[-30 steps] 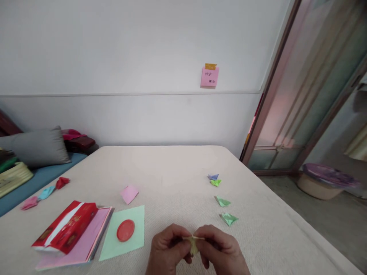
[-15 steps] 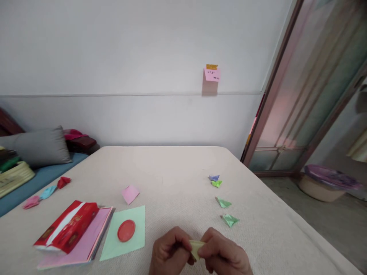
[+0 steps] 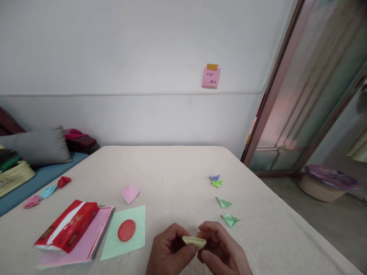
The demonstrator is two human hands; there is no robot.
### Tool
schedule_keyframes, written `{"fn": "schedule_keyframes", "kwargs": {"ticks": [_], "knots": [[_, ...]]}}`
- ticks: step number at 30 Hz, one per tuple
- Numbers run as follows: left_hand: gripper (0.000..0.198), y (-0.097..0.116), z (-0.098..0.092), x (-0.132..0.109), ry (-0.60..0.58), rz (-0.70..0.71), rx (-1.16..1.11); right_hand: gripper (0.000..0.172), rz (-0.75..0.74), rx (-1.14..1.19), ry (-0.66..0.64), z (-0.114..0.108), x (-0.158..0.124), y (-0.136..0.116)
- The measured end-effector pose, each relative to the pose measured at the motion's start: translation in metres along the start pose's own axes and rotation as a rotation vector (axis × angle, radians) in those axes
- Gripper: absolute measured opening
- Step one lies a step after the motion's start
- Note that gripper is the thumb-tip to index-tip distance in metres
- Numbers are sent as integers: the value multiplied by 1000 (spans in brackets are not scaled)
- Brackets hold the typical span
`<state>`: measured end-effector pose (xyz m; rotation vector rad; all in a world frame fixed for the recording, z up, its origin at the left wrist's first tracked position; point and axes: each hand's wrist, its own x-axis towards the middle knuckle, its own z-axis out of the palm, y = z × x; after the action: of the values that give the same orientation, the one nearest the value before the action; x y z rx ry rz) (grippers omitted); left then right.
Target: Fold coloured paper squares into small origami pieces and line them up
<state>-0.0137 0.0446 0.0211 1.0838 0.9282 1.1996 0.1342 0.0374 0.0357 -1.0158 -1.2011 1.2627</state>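
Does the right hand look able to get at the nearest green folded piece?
Probably yes: the green folded piece lies just beyond the right hand, nothing between them, though that hand pinches a yellow paper.

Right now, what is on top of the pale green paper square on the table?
A flat red disc lies on the green paper, near its middle. Nothing else rests on it. The patch beneath the disc is covered, so it cannot be seen.

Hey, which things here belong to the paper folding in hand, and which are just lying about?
In the work: left hand, right hand, yellow folded paper pinched between them; probably the green folded piece, pale green sheet.
Lying about: red packet, red disc, grey cushion, pink wall note.
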Motion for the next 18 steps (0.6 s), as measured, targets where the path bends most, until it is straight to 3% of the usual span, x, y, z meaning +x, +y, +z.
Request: {"fn": "schedule_keyframes", "kwargs": {"ticks": [1, 4, 7, 15, 18], "knots": [[23, -1, 0, 0, -4, 22, 23, 9, 5, -34, -11, 0, 1, 0], [23, -2, 1, -2, -9, 46, 100, 24, 23, -159, -29, 0, 2, -1], [23, 4, 3, -3, -20, 84, 161, 28, 24, -173, -14, 1, 1, -2], [24, 10, 4, -6, 2, 82, 211, 23, -48, -243, -30, -2, 2, -1], [25, 5, 3, -6, 22, 157, 275, 22, -77, -263, -40, -3, 2, 2]]}}
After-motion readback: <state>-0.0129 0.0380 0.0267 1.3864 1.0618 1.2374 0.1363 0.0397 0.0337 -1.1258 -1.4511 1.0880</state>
